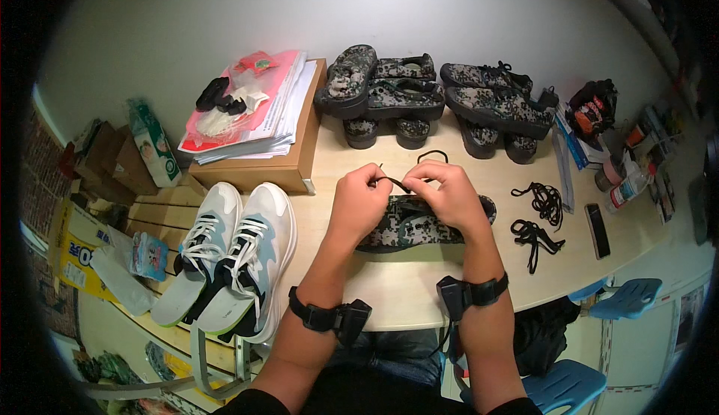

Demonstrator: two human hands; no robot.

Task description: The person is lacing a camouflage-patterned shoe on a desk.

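Note:
A camouflage-patterned lace-up shoe (pixel 418 229) lies before me on the pale table, toe and heel pointing sideways. Above its left part, my left hand (pixel 365 193) is closed on a black shoelace (pixel 396 182). Fingertips of my right hand (pixel 444 190) pinch the same lace over the shoe's opening, and a loop of it rises behind that hand. Part of the shoe is hidden by both hands. Two bundles of black laces (pixel 544 204) rest on the table to the right.
Stacked camouflage shoes (pixel 404 100) stand at the back, with more (pixel 494 106) beside them. White sneakers (pixel 261 246) are at the left, near a cardboard box (pixel 253 175) bearing papers. A phone (pixel 597 231), a plastic bottle (pixel 629 190) and a black snack bag (pixel 592 110) are at the right.

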